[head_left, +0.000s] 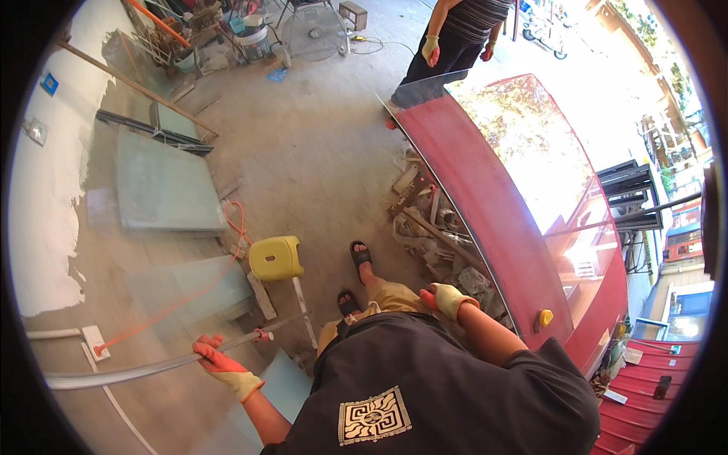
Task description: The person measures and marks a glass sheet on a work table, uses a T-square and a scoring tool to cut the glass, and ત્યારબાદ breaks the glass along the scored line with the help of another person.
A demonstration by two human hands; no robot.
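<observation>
My left hand [226, 367], in a yellow and red glove, is closed around a long, thin metal bar [155, 370] at the lower left. A small red fitting [263, 334] sits on the bar beyond my fingers. In a matching glove, my right hand [447, 299] hangs in front of my body with its fingers curled; anything inside them is hidden. To its right, a large clear glass sheet [523, 144] lies across a red-topped table [485, 174]. A small yellow object [544, 319] rests near the table's close end.
A yellow stool [274, 258] stands ahead of my left hand. Glass panes [167, 182] lean along the left wall, near an orange cord [174, 307]. Scrap and plastic [436, 235] lie under the table's left edge. Another person [462, 34], also gloved, stands at the far end.
</observation>
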